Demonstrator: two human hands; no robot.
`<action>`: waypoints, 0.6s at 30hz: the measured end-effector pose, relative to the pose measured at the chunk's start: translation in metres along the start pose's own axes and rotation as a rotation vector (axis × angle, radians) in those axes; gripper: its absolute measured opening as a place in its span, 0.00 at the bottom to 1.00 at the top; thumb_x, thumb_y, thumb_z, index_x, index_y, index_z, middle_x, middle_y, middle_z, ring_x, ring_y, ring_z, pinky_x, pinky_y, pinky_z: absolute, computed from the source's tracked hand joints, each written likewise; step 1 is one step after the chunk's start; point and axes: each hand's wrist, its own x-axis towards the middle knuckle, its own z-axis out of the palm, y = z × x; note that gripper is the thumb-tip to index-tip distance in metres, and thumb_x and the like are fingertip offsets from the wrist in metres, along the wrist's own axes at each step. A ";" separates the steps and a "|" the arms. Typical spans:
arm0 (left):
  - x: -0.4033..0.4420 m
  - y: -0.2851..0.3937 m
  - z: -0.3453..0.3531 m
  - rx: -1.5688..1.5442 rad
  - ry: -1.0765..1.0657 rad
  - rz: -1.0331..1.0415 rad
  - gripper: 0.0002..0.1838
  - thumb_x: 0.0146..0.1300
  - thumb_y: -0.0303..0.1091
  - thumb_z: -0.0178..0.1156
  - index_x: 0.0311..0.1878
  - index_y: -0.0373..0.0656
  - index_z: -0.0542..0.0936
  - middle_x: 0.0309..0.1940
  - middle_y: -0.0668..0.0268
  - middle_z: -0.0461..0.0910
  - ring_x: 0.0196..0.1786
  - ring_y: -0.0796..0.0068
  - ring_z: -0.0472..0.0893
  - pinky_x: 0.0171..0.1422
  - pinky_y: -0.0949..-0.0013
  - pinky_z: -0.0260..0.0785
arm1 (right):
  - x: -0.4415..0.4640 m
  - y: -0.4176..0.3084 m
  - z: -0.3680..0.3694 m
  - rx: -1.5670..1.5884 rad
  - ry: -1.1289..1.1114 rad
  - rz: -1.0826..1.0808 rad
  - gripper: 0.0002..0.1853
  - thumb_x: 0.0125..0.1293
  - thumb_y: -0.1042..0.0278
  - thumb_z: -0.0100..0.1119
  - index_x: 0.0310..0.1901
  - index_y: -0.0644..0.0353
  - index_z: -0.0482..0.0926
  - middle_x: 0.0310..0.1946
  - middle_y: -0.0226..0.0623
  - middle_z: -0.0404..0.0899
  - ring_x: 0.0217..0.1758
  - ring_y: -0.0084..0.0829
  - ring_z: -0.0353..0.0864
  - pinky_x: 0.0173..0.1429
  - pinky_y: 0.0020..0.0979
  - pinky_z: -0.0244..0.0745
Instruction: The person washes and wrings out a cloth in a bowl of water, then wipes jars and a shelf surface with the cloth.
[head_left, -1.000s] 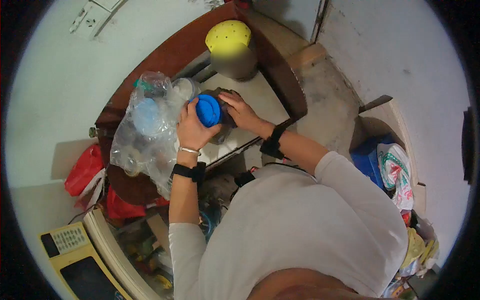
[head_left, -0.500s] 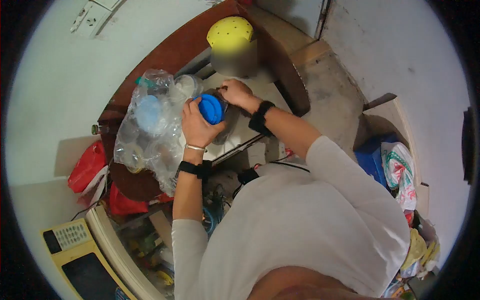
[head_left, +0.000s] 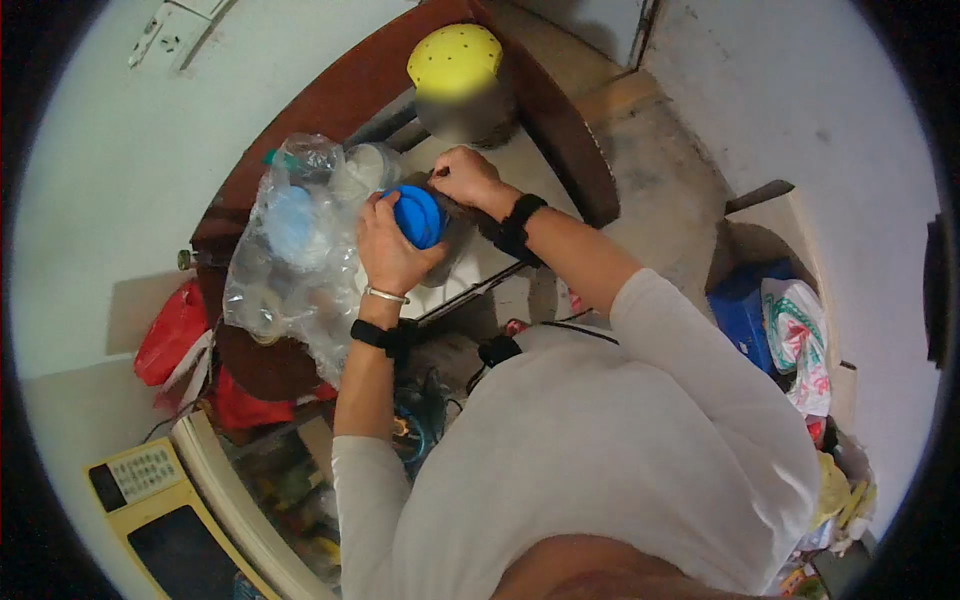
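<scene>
My left hand (head_left: pixel 393 250) is wrapped round a container with a round blue lid (head_left: pixel 419 218). The thumb and fingers press on opposite sides of the lid's edge. On the far right side of the container, my right hand (head_left: pixel 466 180) is closed in a pinch. Something small and dark shows at its fingertips, too small to name. Left of my hands lies a clear plastic bag (head_left: pixel 322 272) with tubs and a pale blue round lid (head_left: pixel 290 222) inside.
A brown-edged table (head_left: pixel 345 85) carries these things. A yellow dotted dome (head_left: pixel 455 58), blurred below, is at its far end. Red bags (head_left: pixel 172 335) hang on the left, above a yellow microwave (head_left: pixel 180 535). Bags (head_left: pixel 797 335) and clutter stand along the right wall.
The whole view has shifted slightly. Both hands stay at the blue-lidded container, with the left still round it and the right still pinched beside it.
</scene>
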 end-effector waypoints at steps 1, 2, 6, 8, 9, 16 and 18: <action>0.001 -0.001 -0.001 0.009 0.000 0.008 0.44 0.27 0.42 0.72 0.53 0.40 0.65 0.54 0.49 0.64 0.55 0.49 0.66 0.59 0.56 0.61 | 0.005 -0.006 -0.003 -0.082 -0.071 0.129 0.14 0.47 0.56 0.63 0.28 0.59 0.82 0.34 0.45 0.79 0.38 0.44 0.79 0.42 0.40 0.73; 0.000 0.000 -0.001 -0.001 0.016 0.024 0.44 0.25 0.40 0.72 0.52 0.40 0.65 0.53 0.50 0.65 0.55 0.49 0.66 0.59 0.57 0.61 | 0.007 -0.011 -0.009 -0.138 -0.111 0.165 0.15 0.49 0.54 0.62 0.29 0.59 0.81 0.35 0.46 0.79 0.39 0.44 0.79 0.42 0.40 0.73; 0.000 -0.005 -0.005 -0.053 0.005 0.102 0.44 0.23 0.38 0.73 0.51 0.40 0.66 0.52 0.51 0.66 0.54 0.49 0.66 0.58 0.57 0.61 | -0.011 -0.022 -0.006 -0.144 -0.097 0.241 0.18 0.58 0.56 0.54 0.44 0.59 0.76 0.42 0.45 0.78 0.46 0.44 0.77 0.50 0.40 0.71; 0.001 -0.007 -0.006 -0.068 0.004 0.117 0.44 0.23 0.37 0.73 0.51 0.41 0.66 0.52 0.51 0.66 0.54 0.49 0.67 0.58 0.57 0.62 | -0.037 0.003 0.015 -0.020 -0.003 0.057 0.17 0.60 0.60 0.51 0.47 0.60 0.75 0.45 0.46 0.76 0.49 0.44 0.75 0.53 0.39 0.69; -0.001 -0.008 -0.005 -0.082 0.001 0.129 0.44 0.23 0.37 0.73 0.51 0.41 0.66 0.52 0.51 0.66 0.54 0.49 0.67 0.58 0.57 0.62 | -0.048 0.013 0.023 0.106 0.084 -0.126 0.17 0.62 0.63 0.49 0.49 0.61 0.73 0.48 0.47 0.75 0.52 0.43 0.73 0.56 0.38 0.67; -0.001 -0.008 -0.006 -0.060 0.002 0.076 0.44 0.23 0.39 0.72 0.52 0.43 0.67 0.53 0.50 0.65 0.54 0.48 0.67 0.59 0.57 0.62 | -0.017 0.006 0.013 0.252 -0.180 -0.307 0.18 0.65 0.69 0.40 0.54 0.65 0.70 0.52 0.45 0.73 0.54 0.41 0.72 0.58 0.34 0.65; -0.002 -0.009 -0.008 -0.059 0.004 0.058 0.44 0.23 0.40 0.72 0.52 0.43 0.67 0.53 0.50 0.65 0.54 0.48 0.67 0.59 0.56 0.62 | 0.005 0.002 0.014 0.367 -0.325 -0.132 0.18 0.65 0.69 0.40 0.54 0.64 0.70 0.52 0.45 0.73 0.53 0.41 0.73 0.58 0.34 0.66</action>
